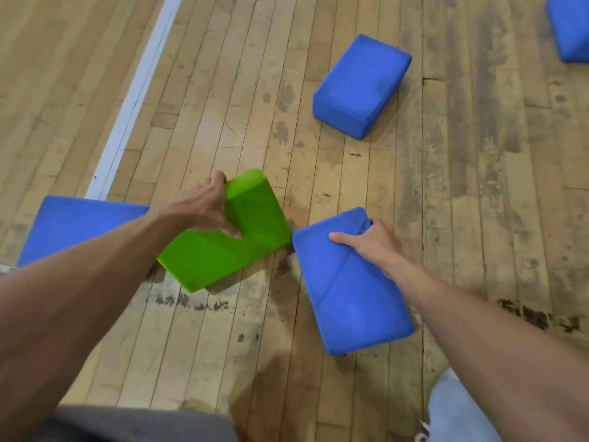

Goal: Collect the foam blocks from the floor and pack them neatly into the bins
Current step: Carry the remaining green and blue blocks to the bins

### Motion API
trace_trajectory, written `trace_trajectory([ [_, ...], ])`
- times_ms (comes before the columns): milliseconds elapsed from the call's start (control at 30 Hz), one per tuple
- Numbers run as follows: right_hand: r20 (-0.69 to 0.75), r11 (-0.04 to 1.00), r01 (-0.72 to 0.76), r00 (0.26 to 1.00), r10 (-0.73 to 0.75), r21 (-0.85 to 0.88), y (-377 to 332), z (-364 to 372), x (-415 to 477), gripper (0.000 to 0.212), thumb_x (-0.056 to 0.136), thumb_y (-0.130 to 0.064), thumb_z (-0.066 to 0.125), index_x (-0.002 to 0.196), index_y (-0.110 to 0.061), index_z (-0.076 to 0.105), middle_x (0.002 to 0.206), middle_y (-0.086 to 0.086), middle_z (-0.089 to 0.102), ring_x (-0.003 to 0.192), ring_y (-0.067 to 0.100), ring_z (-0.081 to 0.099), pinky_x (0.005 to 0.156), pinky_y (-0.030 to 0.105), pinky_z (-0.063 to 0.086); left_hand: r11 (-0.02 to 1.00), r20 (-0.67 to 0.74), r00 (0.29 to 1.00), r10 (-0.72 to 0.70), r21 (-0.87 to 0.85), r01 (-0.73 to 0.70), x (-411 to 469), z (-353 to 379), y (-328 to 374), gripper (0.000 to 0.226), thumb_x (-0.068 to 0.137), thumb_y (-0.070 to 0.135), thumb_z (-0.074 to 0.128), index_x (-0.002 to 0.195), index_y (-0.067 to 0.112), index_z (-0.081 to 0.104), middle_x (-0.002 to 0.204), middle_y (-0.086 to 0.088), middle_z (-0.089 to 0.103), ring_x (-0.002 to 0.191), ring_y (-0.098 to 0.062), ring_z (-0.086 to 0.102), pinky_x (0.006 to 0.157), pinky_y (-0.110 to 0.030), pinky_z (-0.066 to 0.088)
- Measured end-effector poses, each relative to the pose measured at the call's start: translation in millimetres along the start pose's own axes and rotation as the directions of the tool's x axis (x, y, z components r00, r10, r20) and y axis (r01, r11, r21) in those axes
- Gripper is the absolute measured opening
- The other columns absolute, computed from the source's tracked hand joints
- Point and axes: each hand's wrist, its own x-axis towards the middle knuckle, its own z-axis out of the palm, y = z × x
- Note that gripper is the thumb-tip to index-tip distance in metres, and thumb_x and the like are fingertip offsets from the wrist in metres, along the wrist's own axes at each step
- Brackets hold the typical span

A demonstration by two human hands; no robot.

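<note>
My left hand (207,207) grips a green foam block (232,237) by its far end, fingers over the top edge and thumb on the near face; the block is tilted above the wooden floor. My right hand (371,247) grips a blue foam block (353,295) at its upper end, thumb on top and fingers curled round the far edge. The two held blocks almost touch at their corners. Another blue block (361,86) lies flat on the floor beyond them. A blue block (73,223) sits at the left, partly hidden under my left forearm. No bin is in view.
A further blue block (569,27) is cut off by the top right corner. A white painted line (137,97) runs diagonally across the worn wooden floor (478,186). My knee in light jeans (459,409) shows at the bottom right.
</note>
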Motion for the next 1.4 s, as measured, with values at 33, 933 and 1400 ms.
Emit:
trace_trajectory([
  [33, -0.048, 0.999, 0.006, 0.999, -0.008, -0.032, 2.4, 6.5, -16.9, 0.099, 0.047, -0.061, 0.081, 0.129, -0.017, 0.048, 0.128, 0.000, 0.053, 0.113, 0.021, 0.056, 0.096, 0.040, 0.048, 1.000, -0.037, 0.999, -0.019, 0.023, 0.020, -14.7, 4.3, 2.5, 0.112, 0.058, 0.048, 0.087, 0.140, 0.009, 0.020, 0.122, -0.018, 0.046, 0.105, -0.029, 0.050, 0.091, -0.044, 0.047],
  [933, 0.510, 0.579, 0.693, 0.715, -0.477, -0.429, -378.2, -170.4, -598.2, 0.090, 0.062, -0.051, 0.080, 0.132, -0.019, 0.034, 0.128, -0.002, 0.037, 0.101, 0.022, 0.056, 0.082, 0.038, 0.049, 0.397, -0.058, 0.532, -0.845, -0.734, 0.551, -666.7, -346.3, 121.3, 0.107, 0.069, 0.054, 0.077, 0.148, 0.013, 0.020, 0.138, -0.019, 0.036, 0.126, -0.035, 0.043, 0.101, -0.042, 0.039],
  [1400, 0.961, -0.279, 0.921, 0.240, -0.139, -0.270, -256.8, -106.8, -835.1, 0.072, 0.064, -0.047, 0.074, 0.119, -0.010, 0.044, 0.118, 0.005, 0.052, 0.109, 0.027, 0.051, 0.075, 0.033, 0.040, -0.494, 0.493, -0.051, -0.868, -0.853, 0.170, -956.9, -116.2, 327.1, 0.089, 0.066, 0.052, 0.081, 0.136, 0.014, 0.041, 0.130, -0.011, 0.058, 0.114, -0.029, 0.058, 0.092, -0.035, 0.046],
])
